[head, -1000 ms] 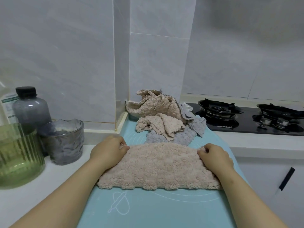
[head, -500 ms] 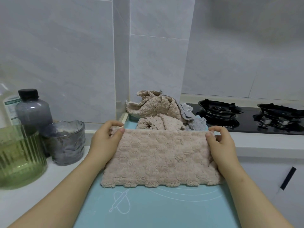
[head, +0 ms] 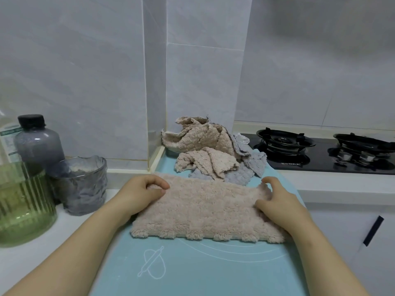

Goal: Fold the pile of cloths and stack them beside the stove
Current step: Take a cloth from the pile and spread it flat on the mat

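Observation:
A fluffy beige cloth (head: 205,210) lies spread flat on the teal mat (head: 192,265). My left hand (head: 143,192) pinches its far left corner between curled fingers and thumb. My right hand (head: 277,201) grips the far right corner, where the fabric bunches a little. Behind the cloth sits the loose pile of beige and grey cloths (head: 205,150), crumpled against the wall corner. The black gas stove (head: 320,152) is to the right of the pile.
On the white counter at the left stand a dark bottle (head: 38,144), a grey glass cup (head: 81,186) and a green ribbed glass jar (head: 21,208). A cabinet front with a dark handle (head: 373,230) drops off at the right of the mat.
Half a second ago both hands held the cloth's far edge raised. That edge now lies down on the mat, and the cloth is spread flat.

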A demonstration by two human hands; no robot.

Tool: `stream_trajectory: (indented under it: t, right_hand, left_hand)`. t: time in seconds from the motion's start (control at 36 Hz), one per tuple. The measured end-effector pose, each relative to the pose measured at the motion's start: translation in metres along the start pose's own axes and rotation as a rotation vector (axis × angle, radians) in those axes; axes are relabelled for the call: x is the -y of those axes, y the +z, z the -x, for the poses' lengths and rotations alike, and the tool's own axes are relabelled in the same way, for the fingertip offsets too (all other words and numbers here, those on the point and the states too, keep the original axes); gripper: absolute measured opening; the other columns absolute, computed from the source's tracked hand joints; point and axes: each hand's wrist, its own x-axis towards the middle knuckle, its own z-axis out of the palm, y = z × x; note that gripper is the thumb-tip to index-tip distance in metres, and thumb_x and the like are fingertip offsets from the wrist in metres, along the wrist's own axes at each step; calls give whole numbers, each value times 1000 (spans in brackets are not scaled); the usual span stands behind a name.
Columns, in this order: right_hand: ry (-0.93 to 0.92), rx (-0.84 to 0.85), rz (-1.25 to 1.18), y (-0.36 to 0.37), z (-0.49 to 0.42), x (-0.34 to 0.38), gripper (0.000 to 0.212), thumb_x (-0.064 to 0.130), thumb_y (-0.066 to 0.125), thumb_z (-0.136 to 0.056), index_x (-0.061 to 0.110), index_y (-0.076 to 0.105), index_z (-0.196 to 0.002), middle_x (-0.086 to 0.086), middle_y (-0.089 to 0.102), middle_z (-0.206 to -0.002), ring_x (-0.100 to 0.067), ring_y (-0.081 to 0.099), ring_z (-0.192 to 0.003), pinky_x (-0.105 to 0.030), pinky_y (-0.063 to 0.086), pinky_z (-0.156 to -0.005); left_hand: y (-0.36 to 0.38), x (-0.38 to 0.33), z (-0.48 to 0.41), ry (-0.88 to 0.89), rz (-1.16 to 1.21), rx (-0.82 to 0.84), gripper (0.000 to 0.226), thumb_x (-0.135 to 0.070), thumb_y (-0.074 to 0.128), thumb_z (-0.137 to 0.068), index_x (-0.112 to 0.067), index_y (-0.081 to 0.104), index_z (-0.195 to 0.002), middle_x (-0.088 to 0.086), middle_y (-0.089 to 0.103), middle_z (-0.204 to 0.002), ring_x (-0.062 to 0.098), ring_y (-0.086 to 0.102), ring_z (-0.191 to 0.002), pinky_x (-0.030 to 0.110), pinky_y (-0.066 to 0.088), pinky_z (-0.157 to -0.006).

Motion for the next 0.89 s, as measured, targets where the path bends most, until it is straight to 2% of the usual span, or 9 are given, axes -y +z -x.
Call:
stream_trajectory:
  t: [0.11,0.19,0.28,0.36,0.44,0.56,0.67,0.78,0.89]
  right_hand:
    - [-139,-134,-223,1,-1,1,41,12,51,-85,41,40,-112,-3,64,-68,-24,57,-54,-33,48,-57]
    - [-150,-153,-279,0,-1,0,38,15,50,-92,36,40,-122,-2,58,-71,-19,50,-51,-29,40,-54]
    - [-135,-57,-212,0,3,0,45,31,52,-92,38,34,-133,2,57,-80,-16,52,-62,-28,38,-57]
    - [-126,24,-173,0,4,1,51,41,58,-87,44,34,-131,9,59,-99,-18,60,-82,-34,48,-74]
    - [-115,55,-153,-1,3,0,49,28,62,-82,46,39,-121,5,64,-85,-19,65,-70,-37,54,-74]
    - [-171,-15,-192,-2,4,3,47,10,58,-79,44,45,-109,1,62,-85,-22,58,-56,-38,53,-63]
    - [-206,-38,-260,-3,5,3,43,8,59,-81,39,50,-109,-1,60,-106,-14,49,-66,-25,45,-59]
    - [-173,10,-289,-4,5,1,41,13,59,-82,39,52,-113,4,59,-104,-11,53,-72,-22,45,-63]
    - [-163,28,-348,-3,5,1,38,6,59,-81,35,57,-107,2,60,-92,-10,54,-58,-21,41,-51]
  left_hand:
    - [1,1,-2,50,51,-123,13,-11,61,-87,-22,67,-86,4,56,-68,18,43,-54,22,32,-47]
    - [-1,-1,1,43,20,-44,14,-15,64,-86,-28,63,-93,-3,57,-72,14,47,-56,20,38,-46]
    - [-5,-3,5,46,3,112,34,-17,71,-80,-35,56,-105,-17,57,-98,6,54,-76,7,43,-59]
    - [-12,-2,6,-13,63,219,39,-9,74,-75,-30,61,-106,-13,57,-111,11,57,-101,22,47,-86]
    - [-12,-2,9,-85,114,234,31,0,73,-75,-22,66,-96,-6,62,-94,15,61,-79,20,48,-64]
    - [-1,-3,9,19,-24,-34,22,-4,75,-74,-23,67,-82,-3,51,-61,9,41,-49,12,29,-39]
    - [5,-5,11,95,26,12,27,-8,73,-77,-31,64,-88,-3,59,-69,8,45,-48,13,35,-43]
    - [-8,-6,11,-85,321,188,50,-1,70,-78,-37,58,-111,-5,56,-109,19,62,-92,27,52,-75]
    - [-14,-5,13,-218,369,243,28,2,66,-79,-17,66,-100,9,68,-92,23,65,-76,25,52,-65]
